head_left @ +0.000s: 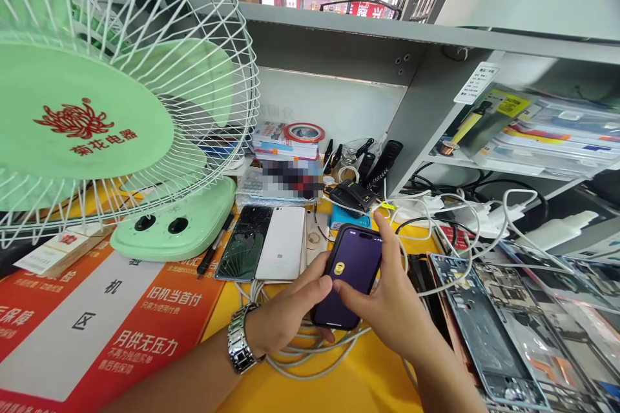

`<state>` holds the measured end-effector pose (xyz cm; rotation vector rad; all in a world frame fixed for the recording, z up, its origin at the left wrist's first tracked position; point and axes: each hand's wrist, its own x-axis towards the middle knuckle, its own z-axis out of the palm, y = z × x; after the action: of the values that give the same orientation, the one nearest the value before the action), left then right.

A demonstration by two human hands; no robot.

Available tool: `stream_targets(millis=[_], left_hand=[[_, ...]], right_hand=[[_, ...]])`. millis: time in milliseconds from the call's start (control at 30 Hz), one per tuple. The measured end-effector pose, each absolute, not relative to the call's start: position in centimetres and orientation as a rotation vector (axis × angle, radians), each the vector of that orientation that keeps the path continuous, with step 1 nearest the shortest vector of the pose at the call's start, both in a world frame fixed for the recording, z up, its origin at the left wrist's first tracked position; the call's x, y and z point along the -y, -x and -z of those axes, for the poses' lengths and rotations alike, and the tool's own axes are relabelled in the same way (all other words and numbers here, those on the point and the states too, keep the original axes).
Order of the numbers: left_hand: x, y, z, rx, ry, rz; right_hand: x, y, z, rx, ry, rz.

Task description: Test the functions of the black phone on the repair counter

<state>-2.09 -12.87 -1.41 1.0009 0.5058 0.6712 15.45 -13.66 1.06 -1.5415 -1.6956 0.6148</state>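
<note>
A dark phone (356,264) with a lit purple screen sits between my two hands above the yellow table (368,381). My left hand (285,313), with a metal watch on its wrist, grips the phone's left edge, thumb on the screen. My right hand (390,300) wraps the phone's right edge, its forefinger stretched along the side and its thumb touching the lower screen. White cables (300,361) lie coiled under both hands.
A green desk fan (97,122) fills the left. A cracked dark phone (246,242) and a white phone (282,243) lie behind my hands. Opened phone frames (484,316) and tangled white leads (460,219) crowd the right. Shelves (533,135) hold boxes; tape rolls, tools and a charger stand at the back.
</note>
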Motion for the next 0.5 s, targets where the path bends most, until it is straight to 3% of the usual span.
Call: stream_targets(millis=[300, 500], left_hand=[[12.51, 2.09, 1.39, -0.458, -0.922, -0.715], [12.04, 1.77, 0.86, -0.466, -0.833, -0.765]], right_hand=[[13.52, -15.6, -0.8, 1.614, 1.503, -0.686], [14.07, -15.42, -0.09, 1.925, 1.515, -0.734]])
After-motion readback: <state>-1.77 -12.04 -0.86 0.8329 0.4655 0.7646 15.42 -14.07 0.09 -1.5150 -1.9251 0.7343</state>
